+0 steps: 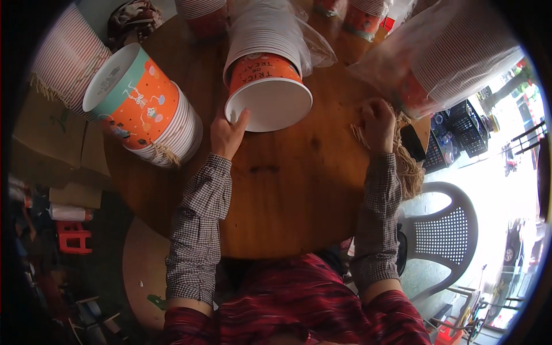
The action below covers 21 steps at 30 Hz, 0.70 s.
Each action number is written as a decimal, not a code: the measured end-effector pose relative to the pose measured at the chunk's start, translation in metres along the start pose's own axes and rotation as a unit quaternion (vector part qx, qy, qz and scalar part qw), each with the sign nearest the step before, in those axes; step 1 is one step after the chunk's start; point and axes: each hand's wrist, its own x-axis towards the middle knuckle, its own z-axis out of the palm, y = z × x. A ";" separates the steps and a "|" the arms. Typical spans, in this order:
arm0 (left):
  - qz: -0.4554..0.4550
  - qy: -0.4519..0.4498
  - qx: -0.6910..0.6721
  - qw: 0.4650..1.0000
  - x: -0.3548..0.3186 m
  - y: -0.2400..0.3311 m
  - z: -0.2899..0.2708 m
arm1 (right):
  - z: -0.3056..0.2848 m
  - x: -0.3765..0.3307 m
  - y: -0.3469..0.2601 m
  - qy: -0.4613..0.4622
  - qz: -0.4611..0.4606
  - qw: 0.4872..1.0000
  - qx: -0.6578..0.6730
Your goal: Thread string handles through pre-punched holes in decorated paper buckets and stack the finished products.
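Here's the orange bucket [269, 105], mouth facing near on the desk's [276, 192] far middle, fronting a nested stack [264, 40]; the left hand [227, 137] has its grip closed on the rim! Right hand [378, 122] curls beside twine [409, 172], and I can't tell what that grip has.

A grey plastic chair [444, 233] with a perforated back stands to the right of the round wooden bench [287, 201], near dark plastic crates [468, 129]. On the left are a cardboard box [46, 138] and a red plastic stool [75, 229]; patterned cloth [135, 22] lies bunched beyond the far edge.
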 end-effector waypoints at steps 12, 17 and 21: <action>0.094 0.075 -0.199 0.973 -0.056 0.042 -0.013 | 0.067 -0.030 -0.105 -0.339 0.091 0.870 0.348; -0.235 -0.095 -0.425 0.869 -0.076 0.058 -0.009 | 0.093 -0.059 -0.098 -0.354 0.147 0.869 0.314; -0.256 -0.185 -0.442 0.840 -0.077 0.051 -0.004 | 0.100 -0.061 -0.091 -0.335 0.163 0.874 0.312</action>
